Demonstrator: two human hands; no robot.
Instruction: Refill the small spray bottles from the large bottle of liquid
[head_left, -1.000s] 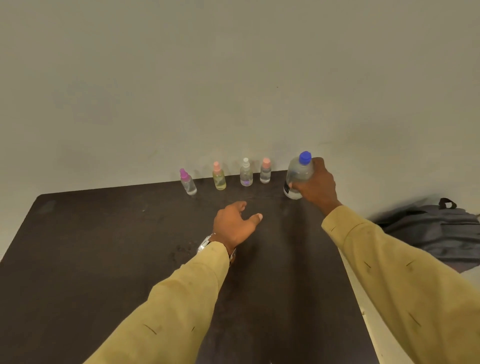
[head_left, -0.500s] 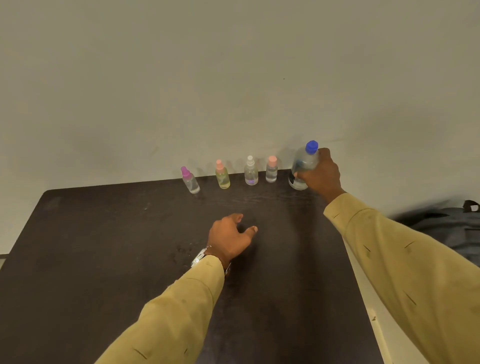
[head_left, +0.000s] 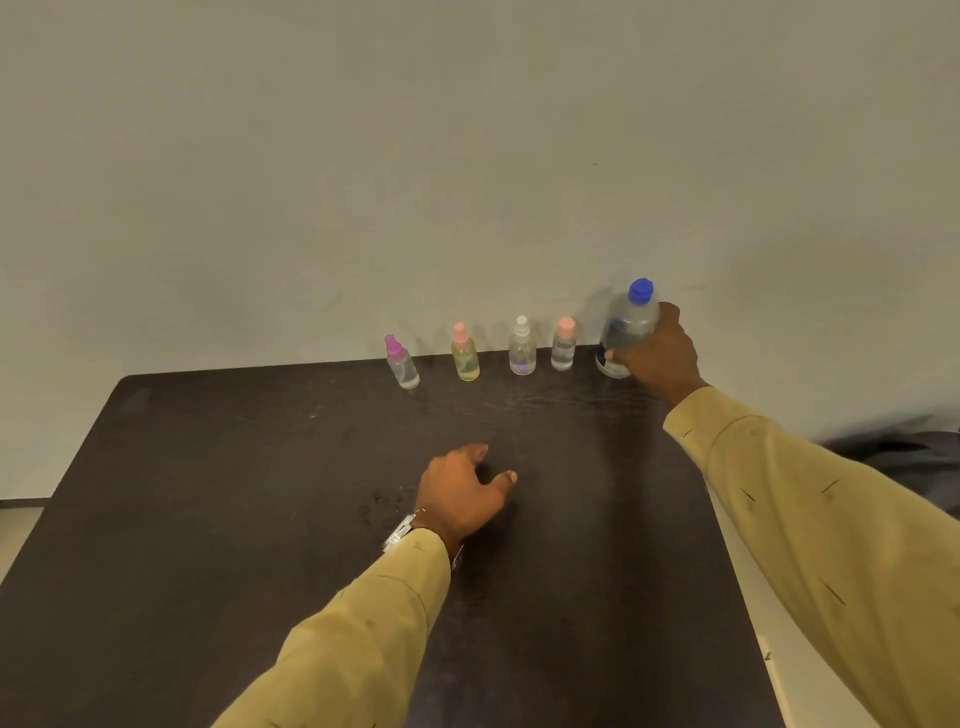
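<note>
With our right grip (head_left: 658, 358) clamped round the large bottle (head_left: 627, 323) at far right and our left grip (head_left: 460, 493) apart and empty, we should lift it upright and steady.

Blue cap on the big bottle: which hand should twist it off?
Probably the left hand. It is free over the table, holding nothing, while the right hand grips the big bottle below the blue cap and can steady it.
</note>
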